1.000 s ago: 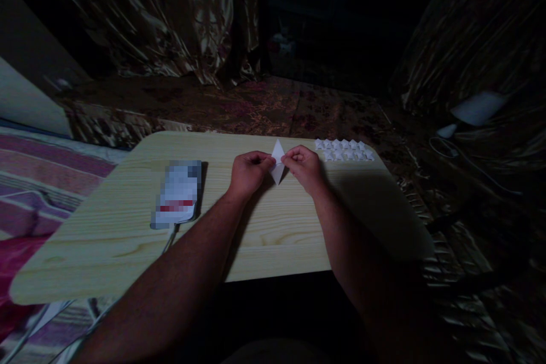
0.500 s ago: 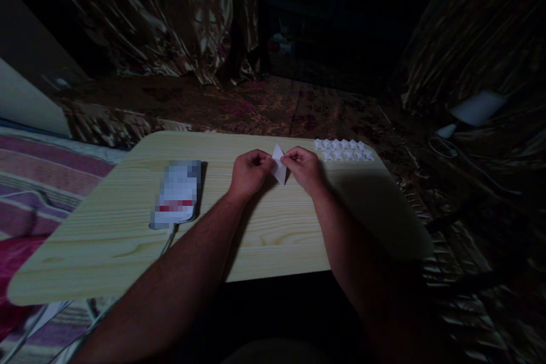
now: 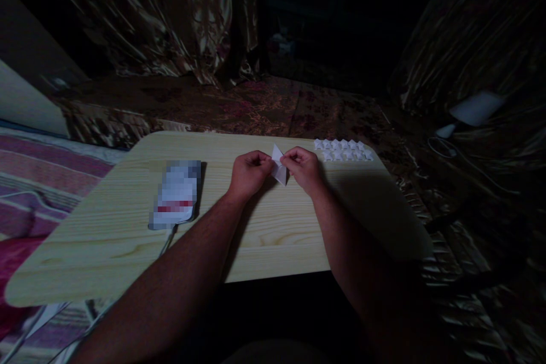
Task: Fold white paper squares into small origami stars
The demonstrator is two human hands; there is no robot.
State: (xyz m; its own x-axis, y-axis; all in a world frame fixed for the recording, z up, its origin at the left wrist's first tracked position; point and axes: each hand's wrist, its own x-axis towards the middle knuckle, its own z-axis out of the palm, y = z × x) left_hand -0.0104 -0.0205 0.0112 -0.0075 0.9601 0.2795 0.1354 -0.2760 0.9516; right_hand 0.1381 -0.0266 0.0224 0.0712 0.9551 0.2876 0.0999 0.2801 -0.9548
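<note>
Paper [image 3: 279, 172]: one piece, white, folded, pointed at its far and near ends; positioned between the two hands, over the table [image 3: 273, 233]. Whether it touches the tabletop cannot be told.

Left hand [image 3: 250, 172]: bare, thumb and fingers closed together on the paper's left edge; remaining fingers curled.

Right hand [image 3: 304, 168]: bare, thumb and fingertips pinched on the paper's right side, just beside the left hand's fingertips; remaining fingers bent.

Stars [image 3: 344, 145]: eleven, small, white, in two rows, six in the far row and five in the near; on the table, to the right of the right hand and slightly beyond it.

Phone [image 3: 176, 193]: one, face blurred into blocks, a red band across its lower part; lying left of the left hand, well apart from it. Cable [image 3: 166, 240]: pale, at the phone's near end, running toward the left forearm.

Table: pale wood grain, rounded corners, beneath both hands.

Striped cloth [image 3: 42, 162]: pink, purple and white, far left of the left hand.

Curtain [image 3: 205, 11]: patterned, beyond the left hand.

Lamp [image 3: 478, 108]: pale, dimly lit, far right of the right hand.
</note>
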